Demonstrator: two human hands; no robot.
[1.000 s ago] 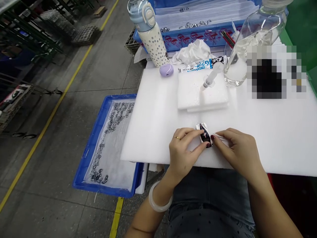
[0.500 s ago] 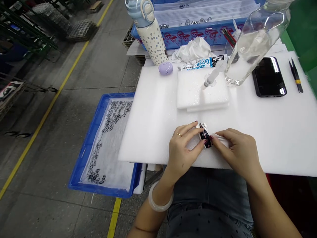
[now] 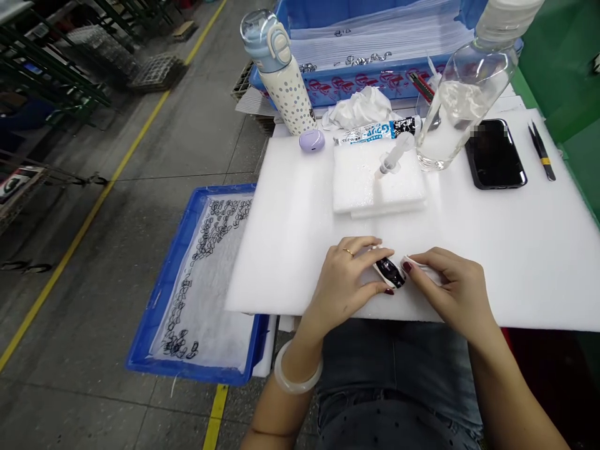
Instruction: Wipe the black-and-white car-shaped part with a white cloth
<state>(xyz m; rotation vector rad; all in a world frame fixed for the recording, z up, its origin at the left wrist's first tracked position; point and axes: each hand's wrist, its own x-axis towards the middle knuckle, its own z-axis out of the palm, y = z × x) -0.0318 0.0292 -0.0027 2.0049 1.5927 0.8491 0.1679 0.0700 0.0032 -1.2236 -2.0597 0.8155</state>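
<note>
My left hand pinches a small glossy black part with a white rim against the white foam sheet. It wears a ring and a pale bangle. My right hand holds a small white wipe pressed against the right side of that part. Both hands sit near the sheet's front edge, above my lap.
A blue tray with several small black parts hangs at the left. On the foam lie a foam pad with a syringe, a glue tube, a lilac case, a dotted bottle, a clear bottle, a phone and tweezers.
The small part has turned flatter between my fingers. My right hand's wipe stays against it. The view has shifted slightly, so everything sits a little lower.
</note>
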